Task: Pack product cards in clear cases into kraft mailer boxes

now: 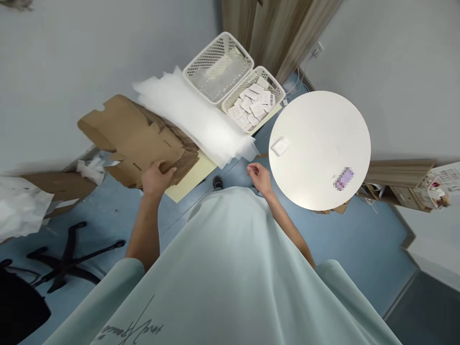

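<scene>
My left hand (155, 178) is at the near edge of a stack of flat brown cardboard boxes (132, 129), its fingers closed on the edge of the top unfolded box. Part of its fingertips is hidden by the cardboard. My right hand (260, 178) hangs in the air just left of a round white table (323, 129). Its fingers are curled in, and nothing shows between them. Beside the boxes lies a pile of white translucent foam sheets (194, 115). A small white packet (280, 145) rests near the round table's left edge.
Behind the foam sheets stand a white perforated basket (235, 84) and a smaller basket (278, 91) full of small white packets. A pixelated purple item (344, 178) lies on the round table. A black chair base (68, 263) stands on the floor at left. Wooden shelves (398, 182) are at right.
</scene>
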Available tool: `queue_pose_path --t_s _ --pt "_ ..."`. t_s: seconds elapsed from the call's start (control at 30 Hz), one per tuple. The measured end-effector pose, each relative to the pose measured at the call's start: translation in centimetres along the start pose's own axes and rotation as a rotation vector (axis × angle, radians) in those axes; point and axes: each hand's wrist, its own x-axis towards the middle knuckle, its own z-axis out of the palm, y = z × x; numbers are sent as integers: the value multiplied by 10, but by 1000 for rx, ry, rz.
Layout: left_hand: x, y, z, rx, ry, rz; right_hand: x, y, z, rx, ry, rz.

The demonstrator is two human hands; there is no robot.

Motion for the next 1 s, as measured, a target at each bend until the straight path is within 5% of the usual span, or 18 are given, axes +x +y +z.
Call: queue_pose_path --t_s 0.3,0.57,0.8,1.0 --pt "25 -28 -11 -121 -190 79 9 -82 91 -297 -182 -167" --pt "47 -47 -18 -275 -375 80 21 -131 157 -702 -499 -345" --pt "41 -35 -7 -192 -182 141 34 -146 206 -1021 -609 -282" --pt "25 -29 -4 -153 -165 176 34 -140 219 -1098 -665 -162"
